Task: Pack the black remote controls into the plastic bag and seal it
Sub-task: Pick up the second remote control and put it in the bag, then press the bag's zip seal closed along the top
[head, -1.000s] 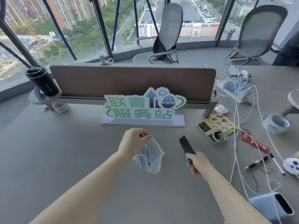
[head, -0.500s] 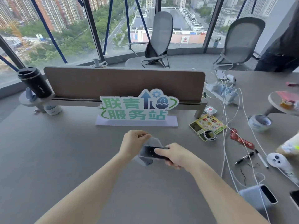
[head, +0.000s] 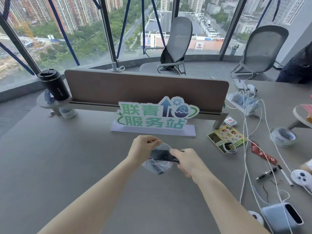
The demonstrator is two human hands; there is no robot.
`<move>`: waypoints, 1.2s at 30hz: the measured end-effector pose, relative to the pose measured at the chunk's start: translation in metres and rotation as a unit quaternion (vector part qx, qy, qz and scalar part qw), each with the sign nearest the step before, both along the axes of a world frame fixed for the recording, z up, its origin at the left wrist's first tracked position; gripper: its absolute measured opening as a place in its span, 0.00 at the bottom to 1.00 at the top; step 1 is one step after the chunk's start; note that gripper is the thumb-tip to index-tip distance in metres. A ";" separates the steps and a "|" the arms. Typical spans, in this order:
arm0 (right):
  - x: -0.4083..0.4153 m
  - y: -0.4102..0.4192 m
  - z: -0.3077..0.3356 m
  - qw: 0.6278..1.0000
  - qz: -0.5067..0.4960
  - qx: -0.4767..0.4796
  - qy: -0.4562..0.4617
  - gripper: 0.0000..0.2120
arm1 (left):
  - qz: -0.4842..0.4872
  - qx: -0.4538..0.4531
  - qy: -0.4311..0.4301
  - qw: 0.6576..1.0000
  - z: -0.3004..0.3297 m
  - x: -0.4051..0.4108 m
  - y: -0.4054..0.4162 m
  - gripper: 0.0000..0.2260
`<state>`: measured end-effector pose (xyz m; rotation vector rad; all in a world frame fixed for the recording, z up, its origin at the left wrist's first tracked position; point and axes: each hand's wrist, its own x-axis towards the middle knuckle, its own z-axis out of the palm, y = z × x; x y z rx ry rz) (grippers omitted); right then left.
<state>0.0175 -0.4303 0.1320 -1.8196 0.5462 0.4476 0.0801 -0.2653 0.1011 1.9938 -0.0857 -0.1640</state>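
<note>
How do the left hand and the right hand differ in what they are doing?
The left hand pinches the upper edge of the plastic bag, while the right hand holds the black remote control. The left is raised; the right reaches sideways into the bag's mouth. Both are above the table.

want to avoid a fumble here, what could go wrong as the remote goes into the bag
The left hand pinches only one edge of the plastic bag, so its mouth may collapse and snag the black remote. The right hand holds the remote's far end; bag and remote are held above the desk, so a slip would drop them.
</note>
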 end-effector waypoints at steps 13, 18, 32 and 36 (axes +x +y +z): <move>0.031 0.011 -0.024 0.980 0.081 -0.161 -0.081 0.08 | -0.026 -0.051 0.008 0.998 0.022 0.019 0.019 0.03; 0.049 0.024 -0.006 0.983 0.012 -0.114 -0.146 0.11 | -0.077 0.128 -0.028 0.988 0.033 0.018 0.048 0.15; 0.060 0.070 0.089 0.975 -0.108 0.066 -0.181 0.14 | 0.021 0.107 0.154 0.982 0.118 0.025 0.146 0.08; 0.058 0.074 0.101 0.972 -0.113 0.124 -0.163 0.17 | 0.017 -0.002 0.137 0.990 0.142 0.022 0.162 0.07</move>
